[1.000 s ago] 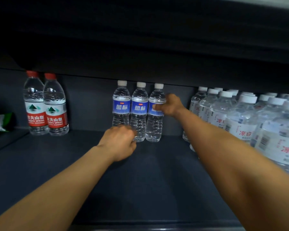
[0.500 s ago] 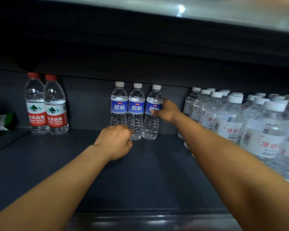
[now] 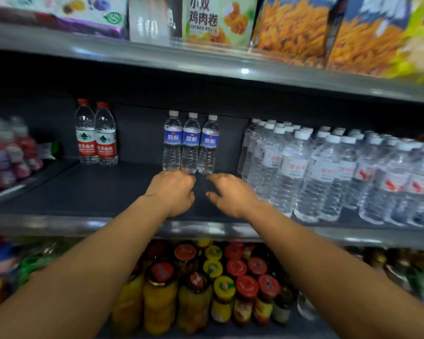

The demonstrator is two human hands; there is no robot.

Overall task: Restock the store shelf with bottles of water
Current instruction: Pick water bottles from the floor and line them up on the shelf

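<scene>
Three blue-label water bottles [image 3: 191,144] stand side by side at the back of the dark middle shelf [image 3: 88,192]. My left hand [image 3: 173,193] hovers over the shelf just in front of them, fingers loosely curled and holding nothing. My right hand [image 3: 230,194] is beside it, fingers relaxed and spread, also holding nothing. Neither hand touches a bottle. Two red-cap, red-label bottles [image 3: 96,135] stand at the back left. A dense block of white-cap bottles [image 3: 328,172] fills the shelf's right side.
Snack bags and boxes [image 3: 291,25] line the upper shelf. Jars with red and yellow lids [image 3: 218,277] crowd the lower shelf. Pink-label bottles [image 3: 8,155] stand at far left. A metal front edge [image 3: 59,223] borders the middle shelf.
My right hand let go of the rightmost blue-label bottle and both hands pulled back toward the shelf front. The camera drew back, so upper and lower shelves now show.
</scene>
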